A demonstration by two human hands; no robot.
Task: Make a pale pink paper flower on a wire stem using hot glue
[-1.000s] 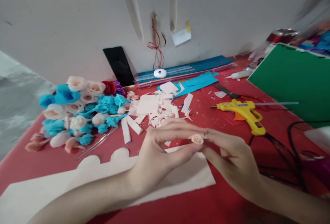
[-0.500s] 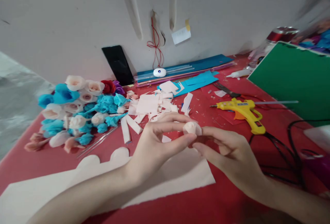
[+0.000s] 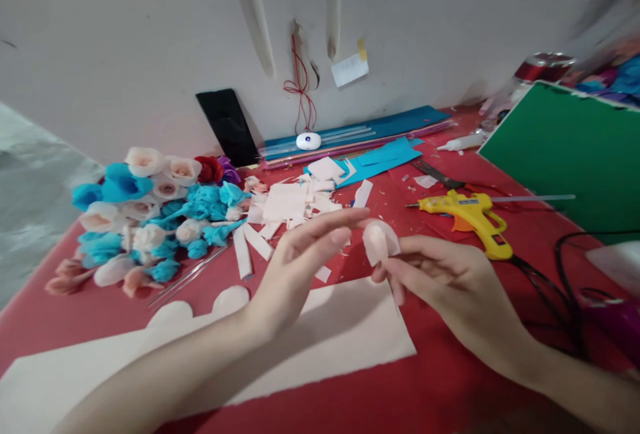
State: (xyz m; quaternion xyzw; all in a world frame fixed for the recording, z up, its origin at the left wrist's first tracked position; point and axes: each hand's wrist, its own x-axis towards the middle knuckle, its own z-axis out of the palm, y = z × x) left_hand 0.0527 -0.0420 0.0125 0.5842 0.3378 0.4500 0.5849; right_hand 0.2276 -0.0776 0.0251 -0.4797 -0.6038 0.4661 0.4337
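— Pale paper petals (image 3: 380,241) are pinched between the right hand's (image 3: 440,287) thumb and fingers, above the red table (image 3: 370,401).

— And the left hand (image 3: 295,274)?

— Thumb and fingers parted, it holds nothing, just beside the petals (a yellow glue gun (image 3: 465,205) lies beyond the right hand).

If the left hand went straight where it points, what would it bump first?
Probably the pale paper flower in the right hand, though the left hand might slip above; depth is unclear.
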